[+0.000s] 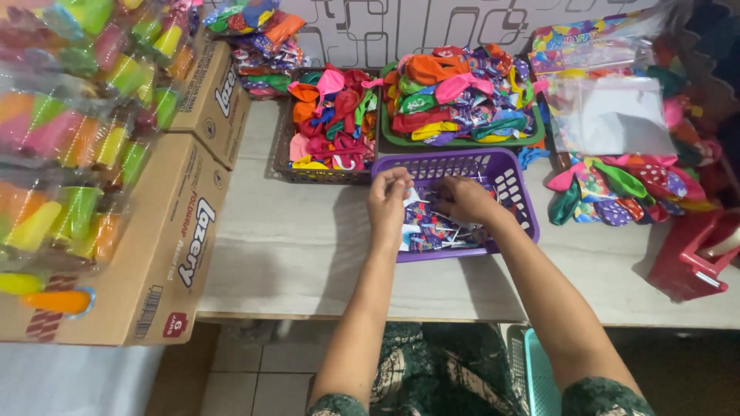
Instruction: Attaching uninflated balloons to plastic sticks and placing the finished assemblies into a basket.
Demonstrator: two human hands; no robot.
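1. Grip first: the left hand (389, 202) pinches a small white-edged piece (411, 196) between thumb and fingertips at the near-left part of the purple basket (515, 191). Keeping that pinch light and high on the piece should stop it tearing or slipping.
2. Right hand (462, 200) is curled with fingers closed down among the small printed packets (435, 229) heaped in the basket; exactly which one it grips I cannot tell.
3. Both hands work close together over the basket, which sits toward the front-middle of the worktop (301, 246). Holding them low over the heap means anything dropped lands back inside.
4. Far left, cardboard boxes (166, 254) carry clear bags of bright-coloured goods (77, 146) at the worktop's left edge; the left elbow should stay clear of them.
5. Behind the purple basket, a dark basket (281, 158) holds loose balloons (333, 115), and just right of it a green tray (462, 142) holds more.
6. Toward the right edge lie clear plastic bags (609, 115) and another spread of patterned balloons (624, 189), with a red stand (694, 258) at the near-right corner; a wide sweep of the right forearm could disturb these.
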